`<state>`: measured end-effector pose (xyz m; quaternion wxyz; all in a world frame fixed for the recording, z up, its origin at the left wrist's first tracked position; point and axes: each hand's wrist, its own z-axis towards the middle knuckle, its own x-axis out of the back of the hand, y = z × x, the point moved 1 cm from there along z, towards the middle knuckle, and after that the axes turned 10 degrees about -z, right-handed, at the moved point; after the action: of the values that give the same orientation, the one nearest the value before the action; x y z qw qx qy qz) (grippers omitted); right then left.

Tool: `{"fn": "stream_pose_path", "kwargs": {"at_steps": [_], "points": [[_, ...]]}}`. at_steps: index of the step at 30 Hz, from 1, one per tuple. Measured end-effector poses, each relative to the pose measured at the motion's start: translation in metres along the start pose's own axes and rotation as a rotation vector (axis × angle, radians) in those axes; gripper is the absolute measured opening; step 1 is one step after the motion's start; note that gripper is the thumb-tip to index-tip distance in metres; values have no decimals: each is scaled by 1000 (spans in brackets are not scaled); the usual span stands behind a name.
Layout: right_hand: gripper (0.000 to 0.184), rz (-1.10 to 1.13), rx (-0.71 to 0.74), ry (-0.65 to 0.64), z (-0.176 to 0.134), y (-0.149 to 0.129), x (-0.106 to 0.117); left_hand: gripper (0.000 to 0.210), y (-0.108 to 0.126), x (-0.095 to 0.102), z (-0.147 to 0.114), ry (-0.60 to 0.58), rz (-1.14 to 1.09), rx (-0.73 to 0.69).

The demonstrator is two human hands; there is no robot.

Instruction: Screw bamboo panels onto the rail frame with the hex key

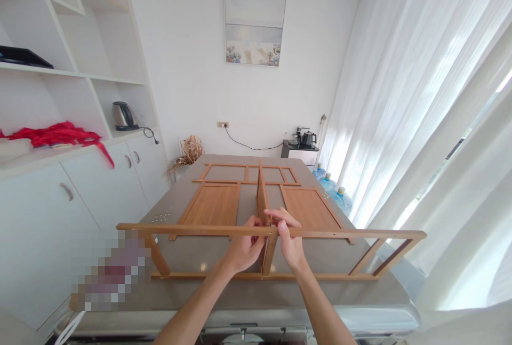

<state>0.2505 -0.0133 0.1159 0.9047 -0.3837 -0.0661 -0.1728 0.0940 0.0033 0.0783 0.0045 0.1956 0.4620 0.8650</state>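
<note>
A long wooden frame [180, 229] stands on its edge along the near side of the table, with a post at its middle. An upright wooden panel [262, 195] meets that post and runs away from me. My left hand [247, 246] reaches over the lower rail to the joint, its fingers curled against the panel's left side. From the right, my right hand [290, 235] bends over the top rail; its index finger lies at the panel's upper corner, the thumb beside the post. Any small part between its fingertips is hidden.
Flat on the grey table [172, 291] lie a left wooden panel [212, 203], a right wooden panel [310, 206] and an open wooden frame [224, 165] farther back. Small metal fittings [160, 218] sit at the left edge. A blurred patch [114, 273] covers something front left.
</note>
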Motion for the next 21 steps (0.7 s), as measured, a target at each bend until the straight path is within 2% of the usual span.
{"fn": "stream_pose_path", "kwargs": {"at_steps": [5, 8, 12, 14, 17, 19, 21], "points": [[43, 40, -9, 41, 4, -1, -8, 22, 5, 4, -3, 16, 21, -41], [37, 62, -63, 83, 3, 4, -12, 28, 11, 3, -3, 20, 32, -53], [32, 99, -122, 133, -1, 10, -17, 35, 20, 8, -5, -36, 95, 3], [29, 121, -141, 154, -3, 12, -20, 38, 27, 20, -9, -103, 143, 92], [28, 151, -172, 188, -6, 14, -23, 42, 49, 48, -21, -232, 248, 334], [28, 175, -207, 226, -8, 16, -25, 39, 74, 69, -35, -399, 290, 449], [28, 198, -251, 271, -10, 18, -27, 24, 105, 92, -53, -534, 308, 452]]}}
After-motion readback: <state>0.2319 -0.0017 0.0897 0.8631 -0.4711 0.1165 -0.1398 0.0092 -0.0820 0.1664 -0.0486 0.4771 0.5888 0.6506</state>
